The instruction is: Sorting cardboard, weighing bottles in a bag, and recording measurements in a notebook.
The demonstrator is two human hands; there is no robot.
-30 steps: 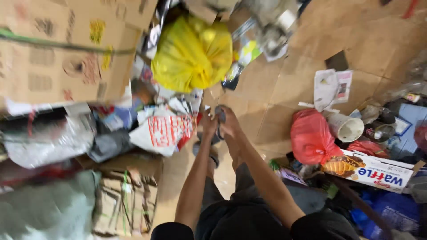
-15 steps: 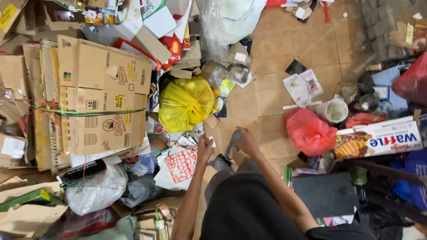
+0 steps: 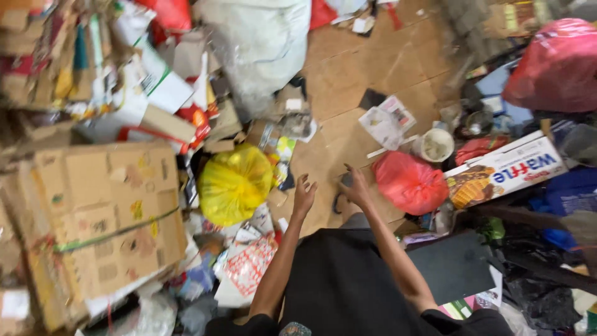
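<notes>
Left hand (image 3: 303, 194) is reaching forward with fingers spread wide, holding nothing; nearest item is a knotted yellow plastic bag (image 3: 235, 183) lying just beside it on the floor. Right hand (image 3: 356, 186) is hovering open and empty, fingers loosely splayed, close to a red plastic bag (image 3: 410, 182). A long white carton with a brown-and-orange picture panel (image 3: 505, 171) is lying tilted to the right of the red bag. A strapped bundle of flattened brown cardboard (image 3: 102, 218) is standing at far left. A white round tub (image 3: 436, 145) is sitting beyond the red bag. A large clear sack (image 3: 261, 43) is leaning at top centre.
</notes>
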